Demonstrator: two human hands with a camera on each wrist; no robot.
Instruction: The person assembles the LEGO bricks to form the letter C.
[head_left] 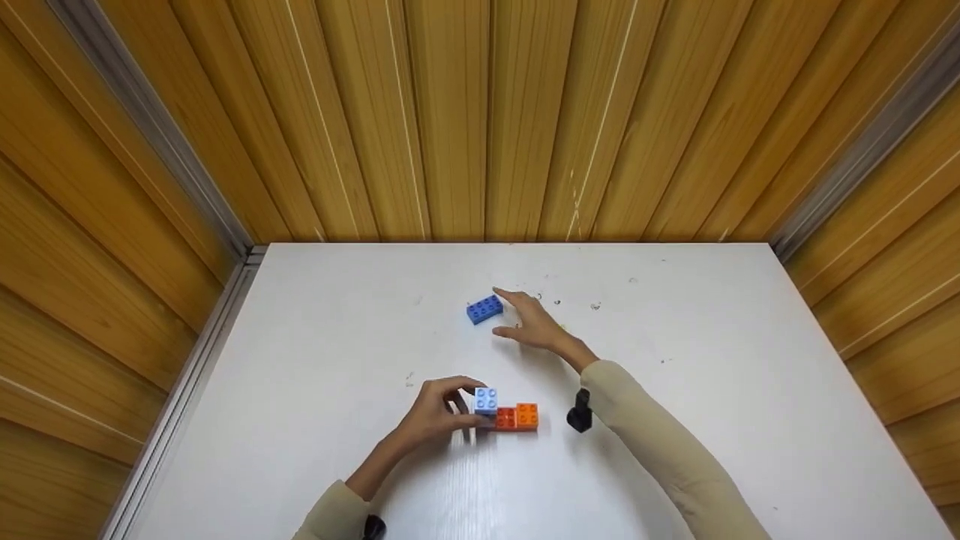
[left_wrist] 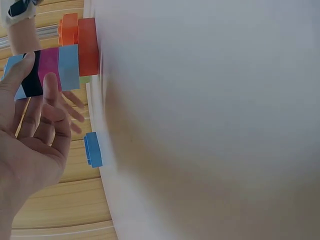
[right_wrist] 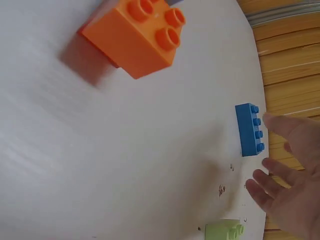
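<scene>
My left hand [head_left: 435, 409] grips a small tower of toy building bricks [left_wrist: 48, 67] between thumb and fingers. Light blue, black, magenta and light blue layers show in the left wrist view. The tower stands on one end of a red brick [left_wrist: 88, 47], and an orange brick [head_left: 528, 414] sits on its other end. Farther back, a blue brick [head_left: 484, 309] with two rows of studs lies on the table. Beside it reaches my right hand [head_left: 534, 322], fingers and thumb spread apart and holding nothing; the right wrist view shows the brick [right_wrist: 247, 130] just off the fingertips.
A light green brick [right_wrist: 220, 231] lies on the table near my right hand, mostly hidden in the head view. The white table [head_left: 315, 322] has small dark marks and is bordered by wood-patterned walls [head_left: 525, 120] and metal rails [head_left: 202, 390].
</scene>
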